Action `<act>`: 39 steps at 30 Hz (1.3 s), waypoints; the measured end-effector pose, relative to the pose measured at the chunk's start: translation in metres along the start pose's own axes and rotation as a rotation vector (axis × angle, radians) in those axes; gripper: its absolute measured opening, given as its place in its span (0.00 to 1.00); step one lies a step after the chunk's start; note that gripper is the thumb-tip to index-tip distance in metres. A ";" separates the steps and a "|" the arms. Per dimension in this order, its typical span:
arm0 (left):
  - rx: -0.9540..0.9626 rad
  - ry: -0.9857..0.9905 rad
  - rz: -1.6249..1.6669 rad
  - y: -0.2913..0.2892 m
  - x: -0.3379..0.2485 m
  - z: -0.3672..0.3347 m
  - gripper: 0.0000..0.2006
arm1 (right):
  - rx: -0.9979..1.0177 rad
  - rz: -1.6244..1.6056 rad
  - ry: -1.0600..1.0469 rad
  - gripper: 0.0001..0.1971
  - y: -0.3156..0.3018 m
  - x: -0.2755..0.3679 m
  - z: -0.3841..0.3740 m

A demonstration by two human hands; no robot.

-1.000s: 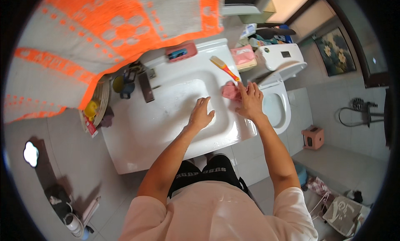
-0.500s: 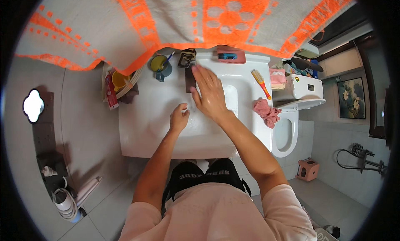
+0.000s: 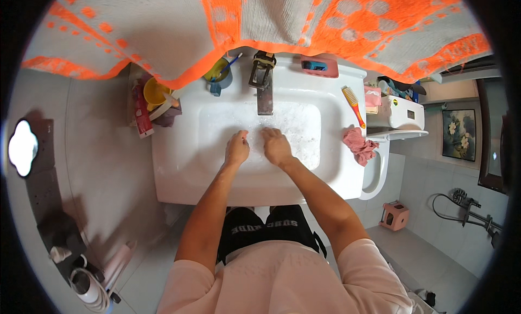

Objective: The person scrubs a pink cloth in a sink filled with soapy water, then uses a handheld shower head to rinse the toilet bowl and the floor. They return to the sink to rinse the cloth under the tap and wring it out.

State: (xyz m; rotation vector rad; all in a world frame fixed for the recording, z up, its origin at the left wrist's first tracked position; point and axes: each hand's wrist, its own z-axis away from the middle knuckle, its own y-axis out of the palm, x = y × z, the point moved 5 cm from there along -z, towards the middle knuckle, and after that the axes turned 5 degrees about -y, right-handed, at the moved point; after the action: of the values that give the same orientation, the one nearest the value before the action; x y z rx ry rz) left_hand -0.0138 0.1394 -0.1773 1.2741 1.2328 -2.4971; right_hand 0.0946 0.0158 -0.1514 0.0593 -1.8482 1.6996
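Both hands are low over the white sink (image 3: 179, 183), just in front of the metal tap (image 3: 265, 101). My left hand (image 3: 237, 147) is curled in with its fingers closed; whether anything small lies inside is hidden. To its right, apart from it, my right hand (image 3: 277, 146) is palm down below the spout, fingers bent but slightly apart and nothing seen in them. Bubbly, stirred water (image 3: 301, 132) covers the right part of the basin.
A blue-grey cup (image 3: 216, 88) with a toothbrush stands left of the tap, and a pink soap tray (image 3: 329, 70) behind to the right. An orange-handled brush (image 3: 354, 107) and a crumpled pink cloth (image 3: 359, 146) lie on the right rim. An orange-and-grey towel (image 3: 277, 15) hangs overhead.
My right hand has come down from the tap to below its spout. The tap's lever now stands raised, and bubbly water churns in the basin. My left hand stays low, fingers curled.
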 end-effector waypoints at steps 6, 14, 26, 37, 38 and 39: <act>-0.015 -0.094 0.070 -0.010 0.038 0.015 0.12 | 0.343 0.158 0.074 0.13 0.061 0.023 -0.018; -0.015 -0.046 0.114 -0.020 0.047 0.007 0.12 | 0.094 0.112 0.367 0.10 0.080 -0.001 -0.045; 0.003 -0.025 0.144 -0.016 0.046 -0.001 0.11 | 0.208 0.175 0.214 0.12 0.068 -0.023 -0.064; 0.060 0.072 0.045 -0.009 0.004 0.011 0.11 | 0.013 -0.072 0.249 0.14 0.021 -0.013 -0.007; 0.059 0.071 0.031 -0.009 -0.003 0.014 0.12 | -0.030 -0.081 0.242 0.14 0.007 -0.008 0.006; 0.064 0.081 0.019 -0.006 -0.019 0.019 0.12 | -0.080 -0.083 0.242 0.14 -0.013 -0.007 0.020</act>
State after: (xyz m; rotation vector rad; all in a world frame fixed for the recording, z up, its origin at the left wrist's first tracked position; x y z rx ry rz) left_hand -0.0159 0.1253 -0.1543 1.4082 1.1596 -2.5143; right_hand 0.0978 -0.0075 -0.1429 -0.0978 -1.7069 1.5034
